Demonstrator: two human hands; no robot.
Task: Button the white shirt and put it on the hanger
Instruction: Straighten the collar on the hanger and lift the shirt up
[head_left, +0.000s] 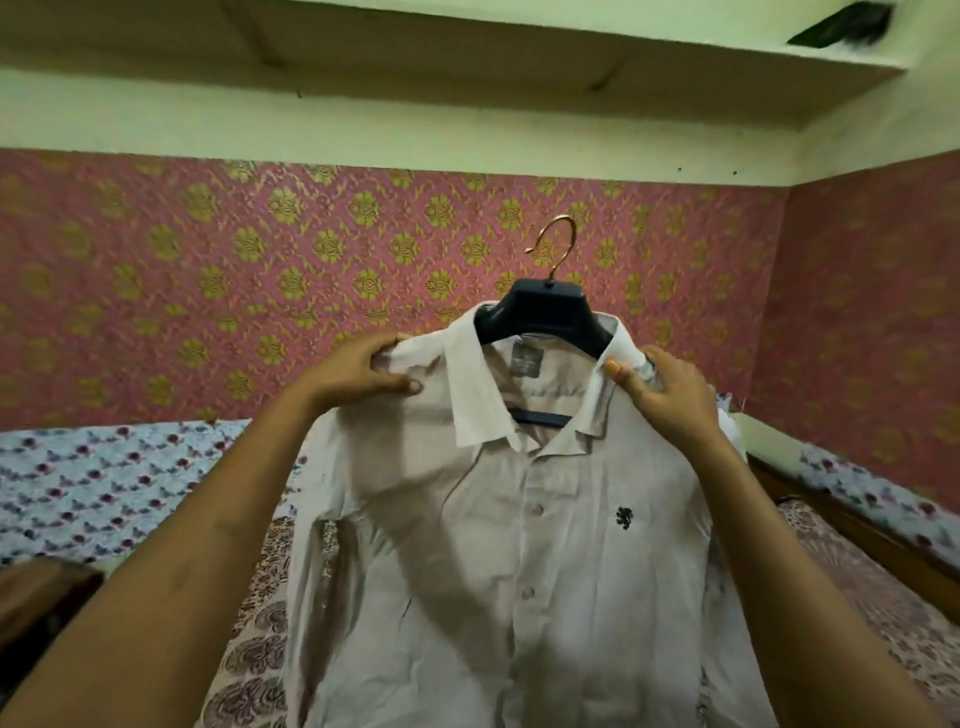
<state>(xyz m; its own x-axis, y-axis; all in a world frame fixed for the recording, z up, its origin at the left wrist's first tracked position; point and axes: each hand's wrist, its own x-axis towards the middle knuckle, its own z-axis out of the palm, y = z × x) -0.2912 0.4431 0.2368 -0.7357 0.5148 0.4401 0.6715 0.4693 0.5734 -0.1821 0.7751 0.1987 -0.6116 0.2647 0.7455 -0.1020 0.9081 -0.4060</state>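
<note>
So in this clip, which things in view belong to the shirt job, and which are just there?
Part of the job:
white shirt, buttoned, on the hanger
dark hanger with metal hook
left hand and right hand, each gripping a shoulder

Just there:
patterned bedspread
pink wall covering
shelf overhead

Shirt (519, 519) on hanger (543, 312) — bed (883, 597) behind.
</note>
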